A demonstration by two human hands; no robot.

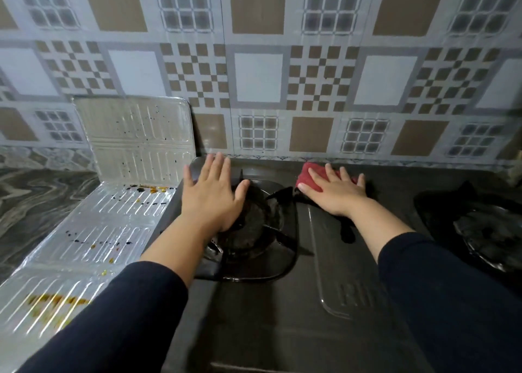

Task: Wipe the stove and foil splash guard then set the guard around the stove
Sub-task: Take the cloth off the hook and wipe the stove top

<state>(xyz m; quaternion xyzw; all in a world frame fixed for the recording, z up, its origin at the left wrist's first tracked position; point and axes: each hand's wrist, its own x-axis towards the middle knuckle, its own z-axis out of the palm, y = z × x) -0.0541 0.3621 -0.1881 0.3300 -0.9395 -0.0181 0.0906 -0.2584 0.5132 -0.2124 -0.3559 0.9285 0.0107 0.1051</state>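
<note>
A dark two-burner gas stove (282, 302) fills the lower middle of the head view. My left hand (211, 194) hovers flat with fingers spread over the left burner (254, 228), holding nothing. My right hand (336, 192) presses flat on a red cloth (309, 176) at the stove's back edge, between the burners. The foil splash guard (113, 203) lies left of the stove, one panel leaning upright against the wall and the others flat on the counter. Dark and orange spatter marks its panels.
The right burner (485, 231) with its black pan support sits at the right edge. A patterned tiled wall (260, 76) rises directly behind the stove. Marbled grey counter (36, 197) extends to the left of the guard.
</note>
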